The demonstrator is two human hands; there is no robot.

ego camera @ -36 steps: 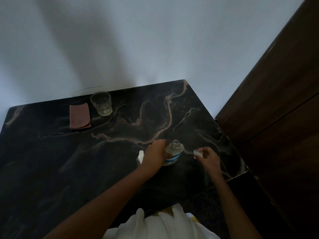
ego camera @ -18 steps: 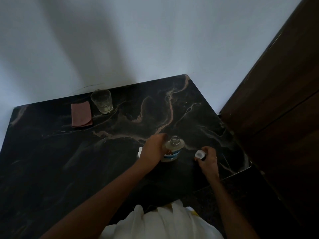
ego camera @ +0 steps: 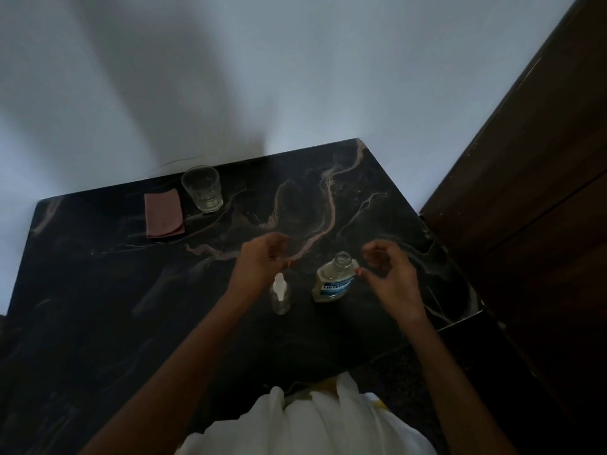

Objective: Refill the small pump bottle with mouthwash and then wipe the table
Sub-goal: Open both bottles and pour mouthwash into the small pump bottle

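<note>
I saw the mouthwash bottle [ego camera: 333, 280] uncapped, pump bottle [ego camera: 280, 295] at its nine o'clock unopened; both hands, left hand [ego camera: 262, 261] and right hand [ego camera: 389, 274], loosely curled, empty; pouring and wiping remained.

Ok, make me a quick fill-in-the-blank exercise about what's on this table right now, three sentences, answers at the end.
1. The mouthwash bottle stands with its cap ____.
2. The folded pink cloth lies just left of the empty ____.
3. The small pump bottle stands between the left hand and the ____ bottle; the right hand holds nothing.

Missing words: off; glass; mouthwash
</note>
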